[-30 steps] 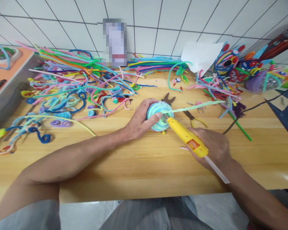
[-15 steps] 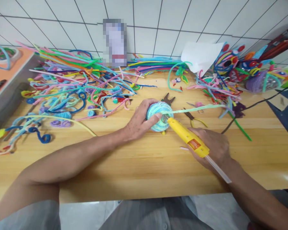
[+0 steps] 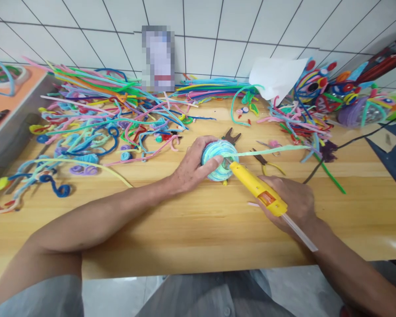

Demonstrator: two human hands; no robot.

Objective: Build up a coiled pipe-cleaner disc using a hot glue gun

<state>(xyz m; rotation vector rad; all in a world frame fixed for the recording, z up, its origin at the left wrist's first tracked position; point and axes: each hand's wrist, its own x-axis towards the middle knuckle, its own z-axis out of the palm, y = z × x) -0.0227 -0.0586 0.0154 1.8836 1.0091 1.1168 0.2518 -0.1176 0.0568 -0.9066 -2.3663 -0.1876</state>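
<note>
My left hand [image 3: 198, 165] is closed round a ball wound with blue and green pipe cleaner [image 3: 215, 152], its thumb lying across the coil. From under that thumb a loose light-green pipe cleaner [image 3: 273, 151] stretches off to the right. My right hand [image 3: 288, 200] grips a yellow hot glue gun [image 3: 255, 185], whose nozzle meets the ball close to my left thumb. A clear glue stick [image 3: 300, 233] juts from the gun's back end. Just behind the ball lie pliers [image 3: 231, 136], with only their jaws showing.
Tangled pipe cleaners [image 3: 95, 119] cover the table's left and back. Yellow-handled pliers [image 3: 269, 164] lie right of the ball. A dark cord [image 3: 356, 140] crosses at right, near finished colourful figures [image 3: 317, 83]. White paper [image 3: 277, 77] and a blurred upright rectangle [image 3: 158, 59] lean on the tiled wall.
</note>
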